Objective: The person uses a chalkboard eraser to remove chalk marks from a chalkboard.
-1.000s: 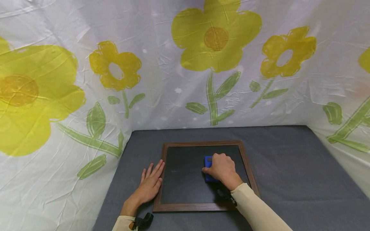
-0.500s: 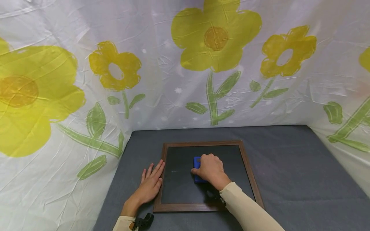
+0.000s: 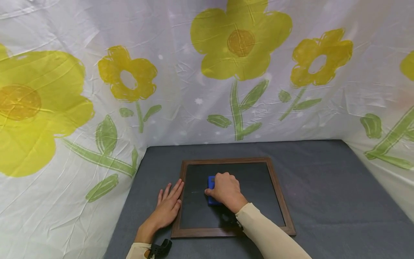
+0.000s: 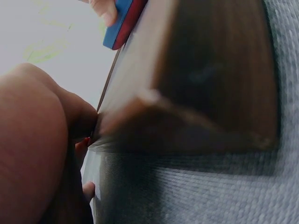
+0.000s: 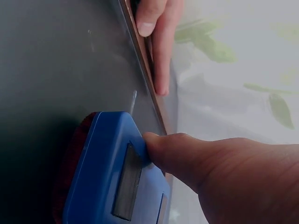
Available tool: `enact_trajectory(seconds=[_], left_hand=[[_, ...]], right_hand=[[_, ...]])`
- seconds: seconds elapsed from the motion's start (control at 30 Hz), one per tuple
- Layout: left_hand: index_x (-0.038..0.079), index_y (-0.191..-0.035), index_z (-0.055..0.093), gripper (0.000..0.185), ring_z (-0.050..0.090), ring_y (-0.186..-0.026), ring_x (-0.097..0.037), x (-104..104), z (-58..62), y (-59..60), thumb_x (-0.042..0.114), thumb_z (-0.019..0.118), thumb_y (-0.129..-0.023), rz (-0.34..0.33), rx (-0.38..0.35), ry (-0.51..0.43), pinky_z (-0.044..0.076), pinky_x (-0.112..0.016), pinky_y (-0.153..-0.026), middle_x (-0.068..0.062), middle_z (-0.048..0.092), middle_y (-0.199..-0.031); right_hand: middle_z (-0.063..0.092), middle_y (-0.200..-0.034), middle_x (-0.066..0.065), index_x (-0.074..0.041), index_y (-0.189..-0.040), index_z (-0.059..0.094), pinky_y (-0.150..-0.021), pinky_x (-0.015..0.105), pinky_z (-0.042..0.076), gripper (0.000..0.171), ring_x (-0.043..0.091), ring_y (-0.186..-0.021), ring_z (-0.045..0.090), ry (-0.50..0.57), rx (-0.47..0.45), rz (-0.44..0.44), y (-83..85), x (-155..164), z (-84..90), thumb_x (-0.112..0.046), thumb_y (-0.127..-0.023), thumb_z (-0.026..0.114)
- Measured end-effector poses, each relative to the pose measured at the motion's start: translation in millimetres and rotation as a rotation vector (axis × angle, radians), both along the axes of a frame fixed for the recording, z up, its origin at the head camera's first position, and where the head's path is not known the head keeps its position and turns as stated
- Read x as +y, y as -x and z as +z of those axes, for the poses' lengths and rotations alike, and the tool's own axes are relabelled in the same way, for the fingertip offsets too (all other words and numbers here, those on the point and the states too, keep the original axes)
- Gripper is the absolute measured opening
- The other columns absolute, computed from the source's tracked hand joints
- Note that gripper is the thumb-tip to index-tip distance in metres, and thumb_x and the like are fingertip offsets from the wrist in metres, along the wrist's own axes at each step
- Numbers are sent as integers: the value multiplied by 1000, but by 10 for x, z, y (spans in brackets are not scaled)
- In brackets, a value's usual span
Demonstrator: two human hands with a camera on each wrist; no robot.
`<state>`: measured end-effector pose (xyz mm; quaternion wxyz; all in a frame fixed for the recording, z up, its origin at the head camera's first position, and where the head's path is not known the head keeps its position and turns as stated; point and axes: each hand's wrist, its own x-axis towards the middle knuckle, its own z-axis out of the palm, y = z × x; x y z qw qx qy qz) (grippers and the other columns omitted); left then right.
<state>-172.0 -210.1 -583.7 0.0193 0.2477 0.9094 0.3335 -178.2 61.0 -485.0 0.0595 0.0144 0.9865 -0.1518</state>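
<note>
A small chalkboard [image 3: 249,190] with a brown wooden frame lies on a dark grey cloth. My right hand [image 3: 228,190] grips a blue eraser [image 5: 121,172] with a dark red felt underside, which sits on the board left of its middle. In the right wrist view the thumb presses the eraser's edge, while the other fingers are out of sight. My left hand [image 3: 166,208] rests with straight, spread fingers against the frame's left side. A short pale chalk mark [image 5: 134,100] shows on the board between the eraser and the left side of the frame.
The dark grey cloth [image 3: 333,194] covers the table around the board. A white curtain [image 3: 181,118] with yellow flowers hangs behind and along both sides. A black wrist strap device [image 3: 160,248] sits on the left wrist.
My right hand has slid the eraser leftward across the chalkboard, from right of the middle to left of it. The left hand has stayed in place at the frame.
</note>
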Motion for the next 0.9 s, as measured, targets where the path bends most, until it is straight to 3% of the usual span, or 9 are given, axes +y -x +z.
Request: enact_trajectory(seconds=[0.23, 0.9], left_hand=[[17, -176, 26, 64, 9, -169, -50, -15, 6, 2, 17, 48, -116, 6, -47, 35, -4, -74, -128, -4, 19, -185], [17, -176, 27, 63, 9, -169, -49, -15, 9, 16, 16, 47, -116, 8, -41, 32, -4, -76, -127, -3, 20, -185]], right_hand=[[75, -91, 11, -4, -120, 80, -64, 44, 64, 66, 25, -72, 71, 5, 7, 31, 25, -130, -5, -61, -87, 88], [76, -94, 11, -5, -118, 81, -67, 42, 65, 63, 26, -77, 74, 22, 9, 64, 51, -382, 19, -58, -87, 89]])
